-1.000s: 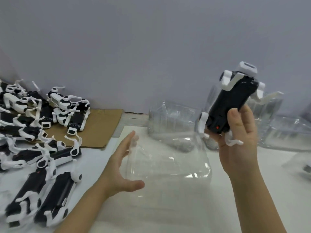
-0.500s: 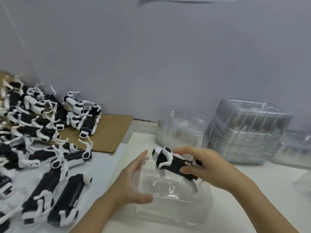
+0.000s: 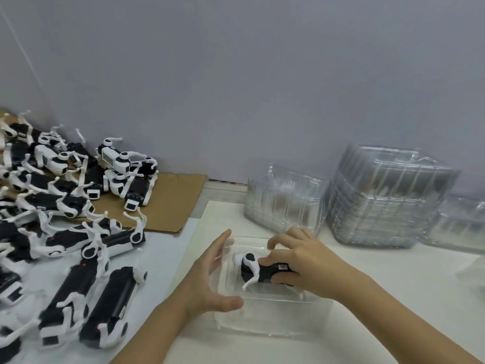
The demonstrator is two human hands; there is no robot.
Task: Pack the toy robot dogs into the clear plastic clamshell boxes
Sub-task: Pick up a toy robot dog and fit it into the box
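R hand [image 3: 301,266] grips dog [image 3: 258,270] by its body to seat it in box [image 3: 273,321]; L hand [image 3: 210,279], fingers straight, steadies box's side so it won't slide on desk [image 3: 393,298].

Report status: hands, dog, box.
Right hand grips toy dog, inside clear box. Left hand open against box's left wall. No obstruction seen.

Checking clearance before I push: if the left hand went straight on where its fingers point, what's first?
The left hand lies along the left wall of the open clamshell box; ahead, bare table, then probably the shorter stack of empty clamshells. Depth is unclear.
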